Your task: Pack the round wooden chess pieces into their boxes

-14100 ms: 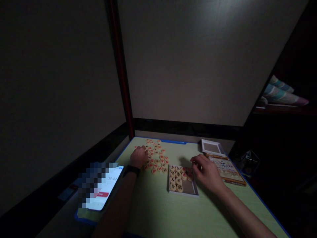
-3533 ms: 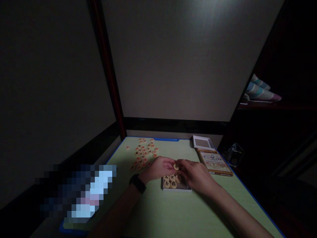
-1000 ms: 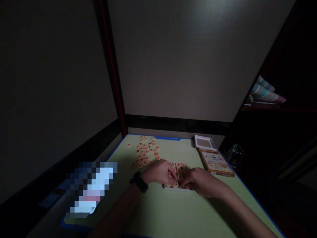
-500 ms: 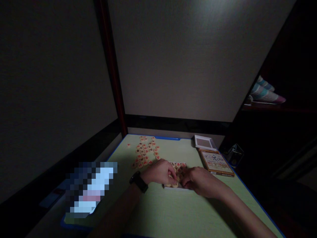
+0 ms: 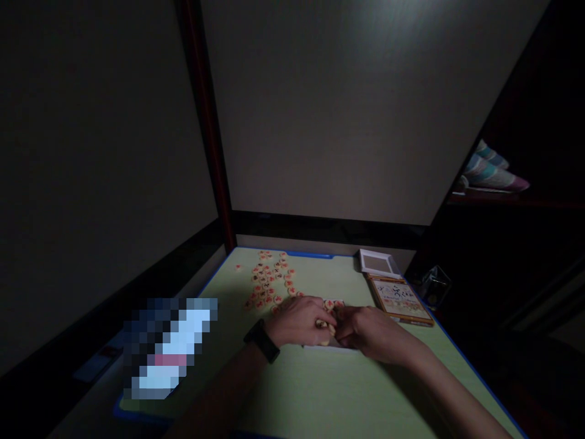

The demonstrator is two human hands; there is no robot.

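Round wooden xiangqi pieces [image 5: 338, 305] with red and dark characters lie in a shallow white box tray [image 5: 338, 349] on the green table. My left hand [image 5: 299, 320], with a dark watch at its wrist, reaches over the tray's left side. Its fingers are bent and closed around a xiangqi piece [image 5: 322, 325]. From the other side my right hand [image 5: 372, 332] reaches in, fingers curled down among the pieces. Its fingertips are hidden, so what they pinch does not show. Both hands cover much of the tray.
Many loose xiangqi pieces [image 5: 267, 285] spread over the table's back left. At the back right are a white open box part [image 5: 378, 263] and a printed box lid [image 5: 400, 299]. A pixelated bright screen [image 5: 176, 347] stands at front left. A wall [image 5: 329, 122] rises behind.
My left hand has shifted slightly right and forward over the tray, and its fingers have moved among the pieces there. My right hand has stayed nearly in place.
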